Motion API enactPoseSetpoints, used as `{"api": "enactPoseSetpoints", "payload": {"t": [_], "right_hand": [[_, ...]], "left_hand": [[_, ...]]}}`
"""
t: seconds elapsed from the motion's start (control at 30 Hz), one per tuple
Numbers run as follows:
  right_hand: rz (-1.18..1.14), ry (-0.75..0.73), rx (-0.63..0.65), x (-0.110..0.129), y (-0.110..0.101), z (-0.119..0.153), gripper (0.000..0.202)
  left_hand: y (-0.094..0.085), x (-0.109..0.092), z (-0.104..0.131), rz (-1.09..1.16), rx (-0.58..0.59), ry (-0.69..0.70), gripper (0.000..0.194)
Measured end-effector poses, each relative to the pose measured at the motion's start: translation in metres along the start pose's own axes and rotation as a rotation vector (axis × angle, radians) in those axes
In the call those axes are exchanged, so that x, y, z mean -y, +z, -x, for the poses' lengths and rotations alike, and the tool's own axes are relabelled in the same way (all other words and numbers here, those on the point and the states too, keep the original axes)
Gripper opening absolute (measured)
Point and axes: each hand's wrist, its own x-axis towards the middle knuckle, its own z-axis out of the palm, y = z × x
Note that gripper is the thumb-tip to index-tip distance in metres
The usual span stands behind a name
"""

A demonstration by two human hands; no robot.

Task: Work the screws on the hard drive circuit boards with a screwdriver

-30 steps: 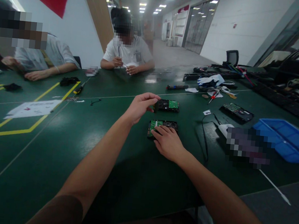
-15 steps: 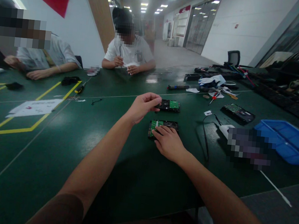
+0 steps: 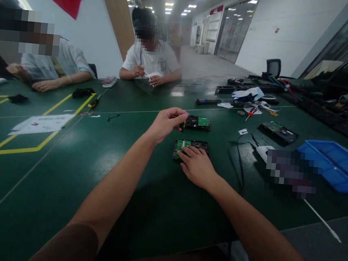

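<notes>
Near the table's middle lies a hard drive (image 3: 180,145), its green circuit board facing up. My right hand (image 3: 198,165) rests flat across it, fingers spread and covering its near right part. My left hand (image 3: 167,123) is raised just beyond, thumb and fingertips pinched together. A small yellowish bit shows by those fingertips, but what they hold is too small to make out. Right behind them is a second hard drive (image 3: 204,122) with a green board; the fingers hide its left end.
To the right are a third hard drive (image 3: 278,132), a blue tray (image 3: 336,166), a black cable (image 3: 238,165) and a red screwdriver (image 3: 250,113). Yellow tape (image 3: 14,153) and a paper sheet (image 3: 41,124) are at left. Two people sit across the green table (image 3: 63,193).
Both hands stay almost where they were. A yellowish bit now shows beside my left fingertips. The whole view has shifted very slightly.
</notes>
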Motion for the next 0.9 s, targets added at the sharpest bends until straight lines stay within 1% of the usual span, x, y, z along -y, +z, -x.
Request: {"api": "enactPoseSetpoints", "payload": {"t": [0.17, 0.23, 0.4, 0.57, 0.73, 0.9], "right_hand": [[-0.003, 0.004, 0.009, -0.0002, -0.0002, 0.0000, 0.044], [0.001, 0.003, 0.013, -0.0001, -0.0005, -0.0001, 0.044], [0.008, 0.002, 0.009, -0.0002, -0.0007, -0.0002, 0.043], [0.000, 0.005, 0.009, 0.0002, -0.0011, -0.0001, 0.044], [-0.005, 0.008, 0.003, -0.0004, 0.0002, 0.0004, 0.044], [0.001, 0.001, 0.000, -0.0014, 0.0013, 0.0005, 0.043]], "left_hand": [[0.0020, -0.0026, 0.0011, 0.043, 0.021, -0.038, 0.024], [0.0038, -0.0044, 0.0018, 0.078, 0.023, -0.051, 0.021], [0.0074, -0.0090, 0.0031, 0.110, 0.000, -0.065, 0.014], [0.0060, -0.0092, 0.0019, 0.084, -0.021, -0.068, 0.010], [0.0034, -0.0080, 0.0007, 0.035, -0.035, -0.052, 0.013], [0.0032, -0.0067, -0.0004, 0.089, -0.022, -0.063, 0.015]]}}
